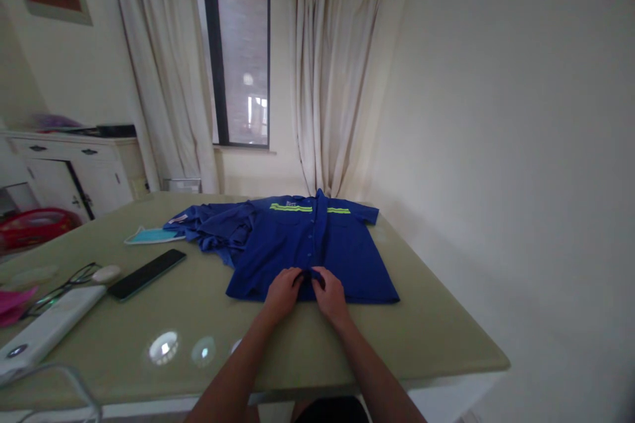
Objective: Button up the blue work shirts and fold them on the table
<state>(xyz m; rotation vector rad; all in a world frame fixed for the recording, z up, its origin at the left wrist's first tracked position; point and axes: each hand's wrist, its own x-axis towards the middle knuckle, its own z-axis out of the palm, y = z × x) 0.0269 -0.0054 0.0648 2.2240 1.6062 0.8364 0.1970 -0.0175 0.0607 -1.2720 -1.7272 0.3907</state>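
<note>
A dark blue short-sleeved work shirt [282,251] lies spread on the table, front side up, its collar at the far end. Yellow-green reflective stripes cross its chest, and a button placket runs down the middle. At the hem, my left hand [284,291] pinches the cloth just left of the placket. My right hand [328,289] grips the hem close beside it, the fingers of both hands nearly meeting. Between them the cloth is slightly lifted and bunched. The fingertips are partly hidden by the fabric.
A crumpled blue garment [218,228] touches the shirt's left side. Leftward on the table [426,337] lie a face mask [155,236], a black phone [147,274], glasses [64,287] and a white power bank [47,327]. A wall [496,145] rises along the right.
</note>
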